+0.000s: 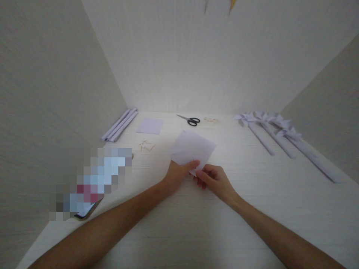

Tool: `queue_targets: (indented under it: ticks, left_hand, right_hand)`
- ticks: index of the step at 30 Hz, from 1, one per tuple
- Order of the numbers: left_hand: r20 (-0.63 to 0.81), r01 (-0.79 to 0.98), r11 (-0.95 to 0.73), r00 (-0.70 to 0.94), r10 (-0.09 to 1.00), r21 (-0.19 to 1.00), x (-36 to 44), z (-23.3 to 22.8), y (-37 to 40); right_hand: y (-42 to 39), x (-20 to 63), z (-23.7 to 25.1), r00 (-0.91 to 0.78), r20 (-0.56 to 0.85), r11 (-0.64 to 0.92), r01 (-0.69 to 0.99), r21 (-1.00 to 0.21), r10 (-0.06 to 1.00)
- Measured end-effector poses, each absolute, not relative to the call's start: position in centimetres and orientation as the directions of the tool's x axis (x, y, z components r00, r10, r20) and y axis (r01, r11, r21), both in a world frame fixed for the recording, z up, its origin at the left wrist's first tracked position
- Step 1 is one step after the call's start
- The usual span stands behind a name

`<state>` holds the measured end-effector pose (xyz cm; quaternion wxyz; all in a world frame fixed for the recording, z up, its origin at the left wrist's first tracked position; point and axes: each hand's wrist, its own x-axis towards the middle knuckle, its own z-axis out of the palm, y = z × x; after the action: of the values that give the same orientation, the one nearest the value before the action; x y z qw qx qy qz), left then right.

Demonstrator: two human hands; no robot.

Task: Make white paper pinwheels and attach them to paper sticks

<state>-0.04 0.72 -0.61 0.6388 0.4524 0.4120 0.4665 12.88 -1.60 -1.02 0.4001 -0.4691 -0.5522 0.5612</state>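
A pale square sheet of paper (193,145) is held up over the middle of the table, tilted, with what looks like a slit near its lower edge. My left hand (181,172) grips it from below left, the thumb lying on top of the paper and the fingers hidden behind. At the lower corner of the same sheet, my right hand (211,179) pinches the paper between thumb and fingers. Beyond the sheet lie scissors (191,120) with black handles and another flat paper square (150,126).
Rolled paper tubes (120,125) lie at the left wall. Several paper pinwheels (260,117) on paper sticks (311,158) lie at the right. Small thin yellowish pieces (146,145) are scattered left of centre, with another small pile (211,120) beside the scissors. A phone (86,213), blurred out, stands left.
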Motion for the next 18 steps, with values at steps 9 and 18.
queue_targets:
  ticks: [9,18]
  left_hand:
    - [-0.111,-0.369,0.103,0.002,0.994,0.924,-0.6,-1.5,2.0]
    - [-0.107,-0.387,0.088,-0.028,0.994,0.918,-0.8,-1.3,2.4]
  right_hand:
    - [-1.6,12.9,-1.3,-0.150,-0.053,-0.029,0.160,-0.987,0.987]
    - [-1.3,13.2,-1.2,0.060,-0.059,-0.056,-0.052,-0.997,0.996]
